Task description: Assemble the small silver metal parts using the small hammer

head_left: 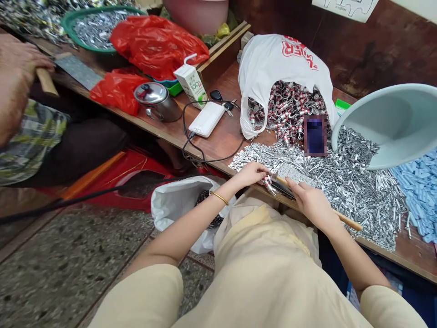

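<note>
A small red-and-white metal piece [268, 185] is pinched in the fingertips of the left hand [251, 175], the nearer hand, and is slanted down and rightward from them. It lies to the left of the right hand [312, 202], in which a wooden-handled tool [348, 221] is grasped; the handle is angled from beside the left fingertips to past the right wrist. Beyond both hands, silvery metal parts [368, 200] are spread on the table [414, 262].
</note>
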The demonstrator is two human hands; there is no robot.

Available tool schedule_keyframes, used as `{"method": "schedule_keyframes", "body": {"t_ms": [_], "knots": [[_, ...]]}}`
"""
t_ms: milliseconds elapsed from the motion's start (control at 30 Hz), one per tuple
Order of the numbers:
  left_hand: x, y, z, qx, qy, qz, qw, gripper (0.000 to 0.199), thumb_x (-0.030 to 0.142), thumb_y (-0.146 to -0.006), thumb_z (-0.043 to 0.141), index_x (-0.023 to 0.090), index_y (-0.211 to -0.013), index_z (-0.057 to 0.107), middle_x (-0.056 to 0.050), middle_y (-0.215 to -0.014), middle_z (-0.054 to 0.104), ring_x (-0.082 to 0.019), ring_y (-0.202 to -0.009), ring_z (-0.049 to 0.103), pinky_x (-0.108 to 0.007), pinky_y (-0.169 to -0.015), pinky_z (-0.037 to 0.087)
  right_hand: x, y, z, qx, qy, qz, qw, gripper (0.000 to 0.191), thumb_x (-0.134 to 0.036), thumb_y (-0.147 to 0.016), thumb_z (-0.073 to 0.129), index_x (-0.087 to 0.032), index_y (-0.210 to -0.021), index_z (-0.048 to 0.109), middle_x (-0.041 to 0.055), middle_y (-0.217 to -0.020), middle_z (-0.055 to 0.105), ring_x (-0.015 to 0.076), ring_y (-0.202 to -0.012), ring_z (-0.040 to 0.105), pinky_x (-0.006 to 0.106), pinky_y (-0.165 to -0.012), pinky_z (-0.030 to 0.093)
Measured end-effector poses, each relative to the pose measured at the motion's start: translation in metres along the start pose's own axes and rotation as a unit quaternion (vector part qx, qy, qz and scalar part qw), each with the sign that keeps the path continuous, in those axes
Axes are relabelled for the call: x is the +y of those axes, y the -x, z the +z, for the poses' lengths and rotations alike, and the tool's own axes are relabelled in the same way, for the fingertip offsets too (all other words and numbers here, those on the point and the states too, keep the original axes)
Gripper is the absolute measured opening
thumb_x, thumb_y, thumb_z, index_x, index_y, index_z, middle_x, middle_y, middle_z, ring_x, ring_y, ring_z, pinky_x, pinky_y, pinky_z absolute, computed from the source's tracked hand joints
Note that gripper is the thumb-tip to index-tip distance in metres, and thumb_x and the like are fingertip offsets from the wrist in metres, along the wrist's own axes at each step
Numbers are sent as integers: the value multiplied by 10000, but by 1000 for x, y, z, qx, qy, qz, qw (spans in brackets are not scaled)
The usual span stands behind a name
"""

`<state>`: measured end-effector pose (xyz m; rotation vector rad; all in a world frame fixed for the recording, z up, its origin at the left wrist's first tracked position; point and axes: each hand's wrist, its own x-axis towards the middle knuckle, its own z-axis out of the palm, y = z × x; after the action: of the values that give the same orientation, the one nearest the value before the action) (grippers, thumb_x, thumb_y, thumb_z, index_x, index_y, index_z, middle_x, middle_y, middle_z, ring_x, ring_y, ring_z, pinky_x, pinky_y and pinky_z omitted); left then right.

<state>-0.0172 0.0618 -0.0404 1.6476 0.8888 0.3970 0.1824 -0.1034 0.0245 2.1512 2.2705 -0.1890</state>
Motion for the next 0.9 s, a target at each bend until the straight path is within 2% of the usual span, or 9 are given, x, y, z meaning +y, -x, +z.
{"method": "schedule_keyframes", "body": {"t_ms": [67,167,233,300,400,467,600,733,900], "knots": [[3,4,3,25,91,-8,996,292,166,-780,563,165,-1014,737,2,-721,674,-132,-621,649,-235,-595,547,10,5,11,64,-3,30,997,463,-259,-1040,391,-301,-1474,548,72,-935,696,171,-687,603,257,-597,381],[8,11,17,95,134,39,986,249,165,-853,490,163,-931,727,-35,-871,676,-140,-764,675,-266,-697,592,24,13,34,168,10,81,982,443,-214,-1033,390,-281,-1411,610,96,-1097,708,207,-873,612,282,-708,431],[10,16,29,139,94,88,982,260,150,-889,472,160,-870,731,-56,-936,665,-155,-882,669,-296,-803,595,34,19,46,197,14,95,976,425,-202,-1017,411,-280,-1366,642,107,-1194,692,244,-989,581,324,-784,453],[9,21,39,163,41,135,976,258,138,-913,491,172,-947,745,-64,-978,644,-163,-941,650,-309,-849,587,49,25,52,211,-3,99,972,379,-229,-1008,438,-271,-1302,673,112,-1244,674,271,-1068,549,374,-850,461],[4,28,47,174,-35,198,964,199,191,-917,614,195,-1079,728,-70,-1055,600,-171,-962,637,-305,-817,593,80,28,50,244,-46,146,958,313,-282,-1005,447,-205,-1154,711,125,-1099,698,267,-990,557,408,-870,455],[-1,30,46,179,-92,245,948,171,204,-913,656,198,-1068,729,-73,-1083,588,-178,-978,633,-322,-843,590,102,25,47,235,-52,186,953,298,-290,-992,455,-177,-1065,721,121,-984,702,262,-903,547,405,-844,442],[-6,31,44,204,-165,313,913,191,192,-969,588,223,-1042,761,-80,-1127,635,-169,-953,641,-348,-864,577,128,8,45,154,-43,180,971,235,-248,-938,503,-171,-938,726,125,-952,688,266,-896,521,404,-846,423],[-8,35,46,289,-148,310,893,137,251,-946,656,245,-982,788,-76,-1066,690,-193,-1004,651,-359,-852,571,130,1,36,150,-67,161,973,203,-215,-905,507,-186,-825,691,119,-912,674,272,-906,531,409,-848,433],[-16,38,50,242,-104,320,910,172,243,-981,604,207,-979,773,-67,-954,760,-154,-878,708,-309,-810,587,81,-8,12,257,-235,121,930,162,-272,-930,528,-211,-898,675,81,-916,700,240,-881,625,396,-842,497]]}}
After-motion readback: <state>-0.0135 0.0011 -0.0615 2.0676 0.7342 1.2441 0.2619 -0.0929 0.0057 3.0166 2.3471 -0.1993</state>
